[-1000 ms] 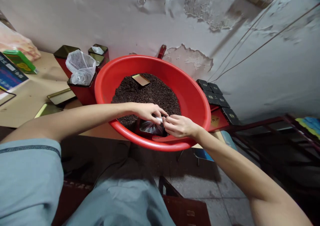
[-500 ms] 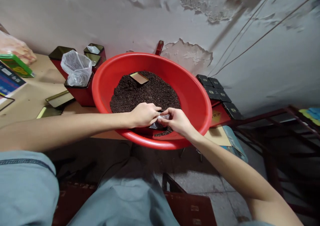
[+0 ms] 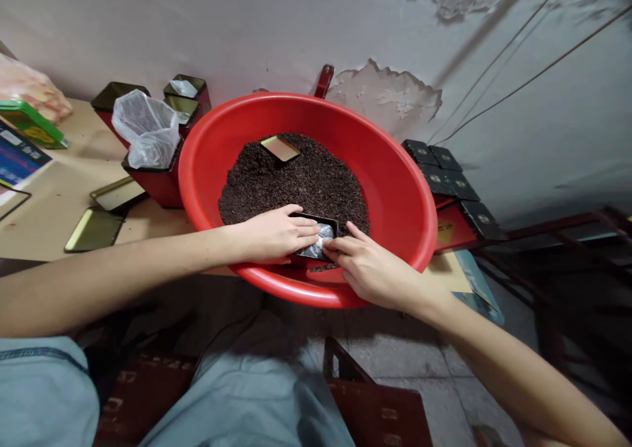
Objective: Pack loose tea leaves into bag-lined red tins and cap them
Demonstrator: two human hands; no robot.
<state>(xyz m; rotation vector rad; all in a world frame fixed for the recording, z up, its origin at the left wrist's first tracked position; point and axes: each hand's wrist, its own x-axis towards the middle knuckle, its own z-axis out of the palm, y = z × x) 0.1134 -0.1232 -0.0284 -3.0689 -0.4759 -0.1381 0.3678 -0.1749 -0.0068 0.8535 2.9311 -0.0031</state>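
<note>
A tin (image 3: 336, 227) with a dark rim lies in the near part of a large red basin (image 3: 395, 190), and a clear plastic bag (image 3: 314, 250) fills its mouth. My left hand (image 3: 276, 235) rests over the tin's left side, fingers stretched out flat onto the bag. From the right, my right hand (image 3: 372, 266) presses its fingertips on the bag's gathered white part, one finger raised apart from the others. Dark loose tea leaves (image 3: 306, 180), as they look, cover the basin floor. A small tin lid (image 3: 280, 149) lies on them.
Left of the basin stand red tins (image 3: 155, 185), one with a plastic bag (image 3: 147, 131) sticking out. Loose lids (image 3: 95, 228) lie on the table (image 3: 143, 233). Several closed tins with black lids (image 3: 444, 177) stand at the right. A peeling wall (image 3: 237, 39) rises behind.
My left hand has flattened onto the bag. My right hand has gone from a pinch at the bag's neck to pressing with its fingertips. More of the tin's mouth shows. The view has shifted slightly.
</note>
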